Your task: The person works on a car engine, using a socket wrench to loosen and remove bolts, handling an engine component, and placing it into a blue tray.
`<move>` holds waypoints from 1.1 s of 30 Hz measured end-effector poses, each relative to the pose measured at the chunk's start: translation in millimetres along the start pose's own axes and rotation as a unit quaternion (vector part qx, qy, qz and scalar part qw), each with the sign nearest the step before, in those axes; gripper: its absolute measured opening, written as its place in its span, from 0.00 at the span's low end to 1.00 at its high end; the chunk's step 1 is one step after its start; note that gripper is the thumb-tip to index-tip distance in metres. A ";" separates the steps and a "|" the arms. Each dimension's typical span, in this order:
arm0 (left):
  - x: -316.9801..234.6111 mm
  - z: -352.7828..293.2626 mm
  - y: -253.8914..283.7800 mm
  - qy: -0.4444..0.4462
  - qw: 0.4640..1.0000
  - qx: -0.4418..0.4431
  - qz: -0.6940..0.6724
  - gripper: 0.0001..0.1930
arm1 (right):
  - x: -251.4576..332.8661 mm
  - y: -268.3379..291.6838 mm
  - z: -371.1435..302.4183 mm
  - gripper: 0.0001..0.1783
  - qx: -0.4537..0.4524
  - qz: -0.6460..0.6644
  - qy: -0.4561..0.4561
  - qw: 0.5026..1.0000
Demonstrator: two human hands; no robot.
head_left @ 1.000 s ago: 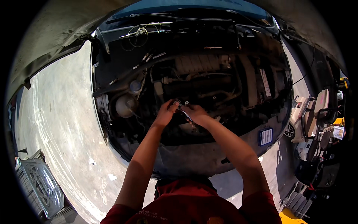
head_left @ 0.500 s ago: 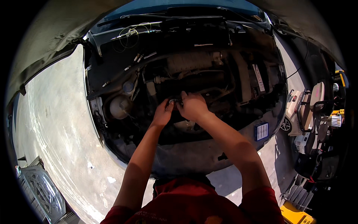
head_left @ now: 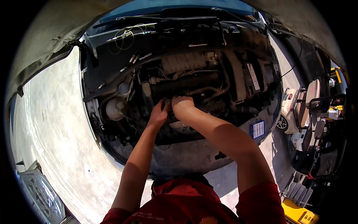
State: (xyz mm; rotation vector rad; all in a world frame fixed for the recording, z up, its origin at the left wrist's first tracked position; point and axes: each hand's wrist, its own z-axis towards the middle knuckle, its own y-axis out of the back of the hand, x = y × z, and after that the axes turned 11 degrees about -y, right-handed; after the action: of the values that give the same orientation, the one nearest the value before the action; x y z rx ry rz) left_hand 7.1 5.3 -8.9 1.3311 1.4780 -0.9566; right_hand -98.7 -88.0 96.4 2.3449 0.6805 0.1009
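Note:
I lean over the open engine bay [head_left: 186,74] of a car. My left hand [head_left: 159,114] and my right hand [head_left: 182,105] meet low in the front middle of the bay, fingers curled around a small part [head_left: 168,102] that they mostly hide. The right hand's fingers are closed over it from the right; the left hand presses in from the left. Behind them lie the grey engine cover [head_left: 184,61] and dark hoses. A round pale reservoir [head_left: 113,108] sits to the left of my hands.
The car's front edge [head_left: 179,156] runs below my arms. Sunlit concrete floor [head_left: 56,130] spreads to the left, with a wheel cover [head_left: 41,194] at the lower left. Small toy-like cars and seats [head_left: 309,108] crowd the right. A yellow object [head_left: 298,212] lies lower right.
The view has shifted, with the engine bay now nearer and larger. Both hands stay together at the same spot; the right hand has curled more tightly over the part.

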 end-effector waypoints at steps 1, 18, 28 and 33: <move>3.2 -1.7 -3.8 -0.020 1.000 0.000 0.005 0.27 | -1.5 -6.0 1.5 0.27 -0.166 -0.222 0.050 0.959; -2.0 5.4 -9.9 0.005 0.999 0.015 -0.030 0.31 | 16.1 22.9 23.5 0.26 0.014 -0.134 0.001 0.991; 5.2 16.5 -18.3 0.038 0.995 0.053 -0.078 0.25 | 3.5 -8.6 46.1 0.14 -0.253 -0.477 0.232 0.809; -9.0 14.3 -18.5 0.068 0.982 0.004 -0.178 0.26 | 3.4 5.7 56.4 0.21 0.086 -0.106 -0.024 0.990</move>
State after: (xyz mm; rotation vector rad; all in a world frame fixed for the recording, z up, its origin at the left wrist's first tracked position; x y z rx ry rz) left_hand -9.5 -13.2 -4.9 1.1765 1.8617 -1.1138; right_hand -79.2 -123.5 56.6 2.4118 0.9405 -0.1136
